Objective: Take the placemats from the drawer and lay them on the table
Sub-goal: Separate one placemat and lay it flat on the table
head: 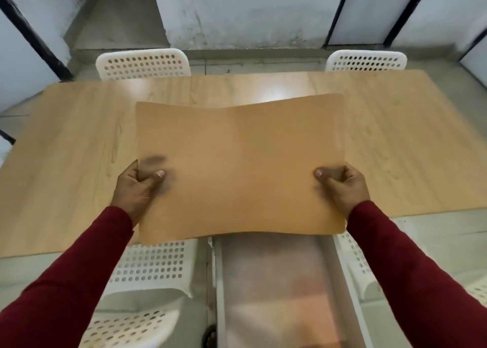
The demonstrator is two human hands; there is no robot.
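Observation:
A tan, flexible placemat is held flat over the near edge of the light wooden table. My left hand grips its left edge with the thumb on top. Its right edge is pinched the same way by my right hand. The mat sags a little in the middle, and its near edge overhangs the table's front. Below it, between two chairs, the open drawer shows a blurred, pale inside; what it holds cannot be made out.
Two white perforated chairs stand at the table's far side. Two more sit on my side, one left and one right of the drawer. White wall panels with dark frames stand behind.

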